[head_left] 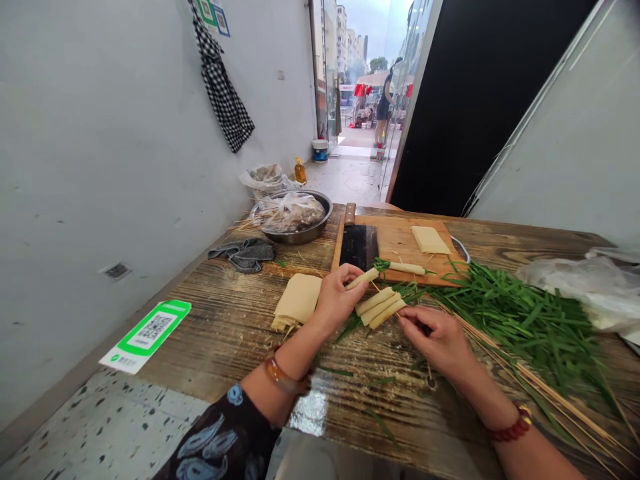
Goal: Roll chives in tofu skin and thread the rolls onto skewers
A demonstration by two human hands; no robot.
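My left hand [340, 293] pinches a tofu-skin roll [364, 279] with green leaves sticking out of its far end. A thin wooden skewer runs through pale tofu-skin rolls [381, 308] lying side by side, and the fingers of my right hand [434, 333] are closed on it at their right end. The skewer's tip points toward the roll in my left hand; whether it enters that roll I cannot tell. Another roll [407, 268] rests on the near edge of the cutting board. Left of my left hand lies a stack of tofu-skin sheets [299, 297].
On the wooden cutting board [395, 233] lie a cleaver [359, 245] and a folded tofu sheet [430, 240]. Green chives [530, 320] and loose skewers [545, 383] spread to the right. A metal basin [300, 235], grey cloth [245, 253] and plastic bag [575, 280] are around.
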